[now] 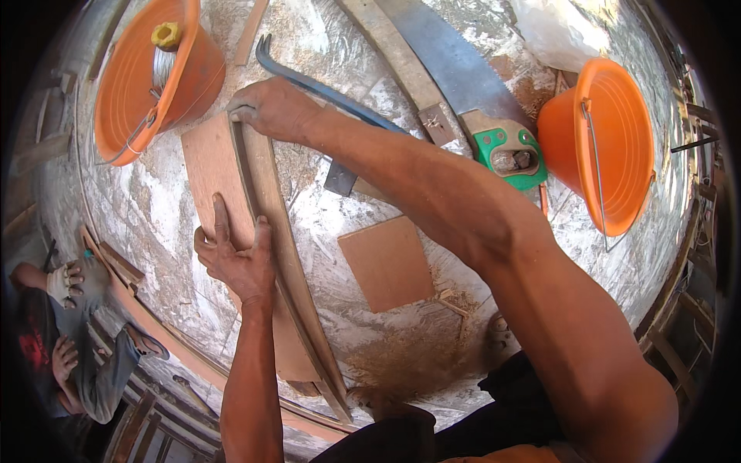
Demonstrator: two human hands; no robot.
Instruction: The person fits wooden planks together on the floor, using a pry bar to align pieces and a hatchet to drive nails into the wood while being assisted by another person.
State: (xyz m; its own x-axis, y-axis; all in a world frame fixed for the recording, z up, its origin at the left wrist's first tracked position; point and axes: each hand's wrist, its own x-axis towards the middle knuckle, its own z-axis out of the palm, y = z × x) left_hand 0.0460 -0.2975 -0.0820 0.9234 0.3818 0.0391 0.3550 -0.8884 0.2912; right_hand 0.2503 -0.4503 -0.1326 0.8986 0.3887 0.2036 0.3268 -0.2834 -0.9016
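Note:
My left hand [235, 262] lies on a reddish plywood board [204, 154], its fingers spread and pressing the surface, the thumb beside a narrow wooden strip [248, 174]. That strip runs along the board's right edge. My right hand [278, 109] is closed around the far end of the strip, at the board's far corner. Part of its grip is hidden. Right of the strip, a longer wooden plank [282, 212] lies alongside. A square plywood piece [386, 264] rests on the floor under my right forearm.
Two orange buckets [208, 73] [552, 127] stand far left and right. A blue pry bar [340, 91], a handsaw with green handle [488, 143] and a long plank [401, 54] lie ahead. Sawdust [409, 347] covers the near floor. Another person [100, 370] sits at left, wearing a glove.

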